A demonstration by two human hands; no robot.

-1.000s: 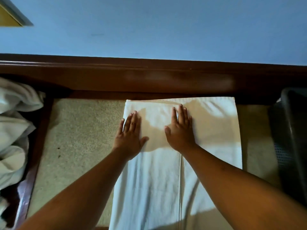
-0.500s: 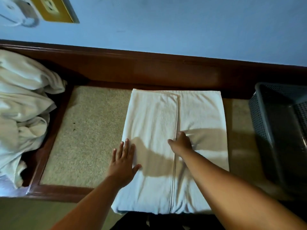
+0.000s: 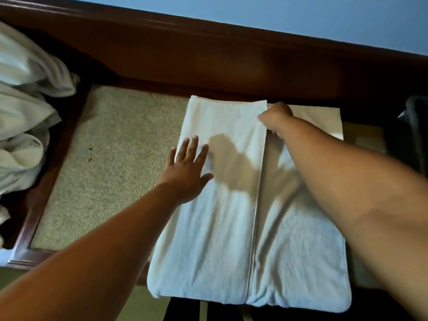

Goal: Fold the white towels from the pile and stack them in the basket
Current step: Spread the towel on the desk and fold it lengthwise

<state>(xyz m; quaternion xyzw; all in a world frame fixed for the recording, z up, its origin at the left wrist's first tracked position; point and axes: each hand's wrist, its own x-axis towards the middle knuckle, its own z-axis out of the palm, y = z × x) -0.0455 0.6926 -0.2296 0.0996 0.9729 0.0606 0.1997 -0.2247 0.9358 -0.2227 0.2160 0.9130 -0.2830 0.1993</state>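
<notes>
- the folded white towel (image 3: 222, 239) lies lengthwise on the speckled table top (image 3: 111, 158); an edge runs down its middle; its near end overhangs the table's front
- the left hand (image 3: 187, 172) rests flat on the towel's left half; fingers straight, slightly spread
- the right hand (image 3: 276, 119) is at the towel's far end, on the middle edge; its curled fingers pinch the flap's corner
- the pile (image 3: 25, 107) of white towels sits well left of the towel; the dark basket (image 3: 414, 135) stands to its right

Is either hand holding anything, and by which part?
The right hand grips the folded white towel at the far end of its flap edge; the left hand lies flat on it.
</notes>
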